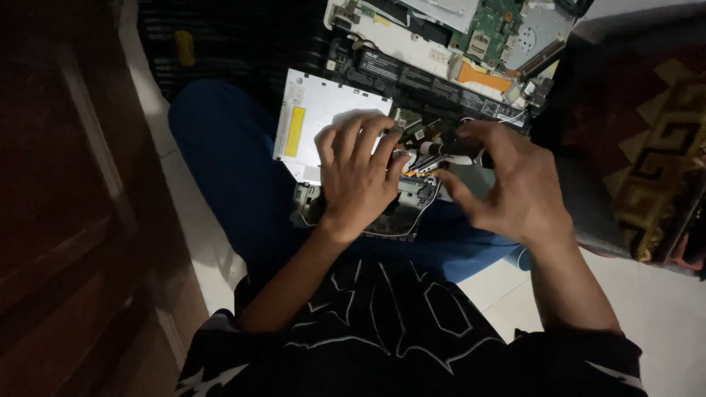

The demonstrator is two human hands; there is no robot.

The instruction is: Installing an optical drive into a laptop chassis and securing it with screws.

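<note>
A taken-apart laptop base (pixel 412 73) lies across my lap with its green circuit board (pixel 489 29) and black battery bar exposed. A silver optical drive (pixel 309 121) with a yellow label rests on its left part. My left hand (pixel 357 176) lies flat with spread fingers on the drive's right edge and a small metal part below it. My right hand (pixel 507 184) hovers just right of it, thumb and forefinger pinched on a black-handled screwdriver (pixel 452 148) that points left toward the left fingertips.
A dark wooden door or cabinet (pixel 66 220) fills the left side. A patterned dark cushion (pixel 647 147) sits at the right. A white tiled floor (pixel 662 309) shows below. A black mat with a small yellow object (pixel 184 45) lies at the top left.
</note>
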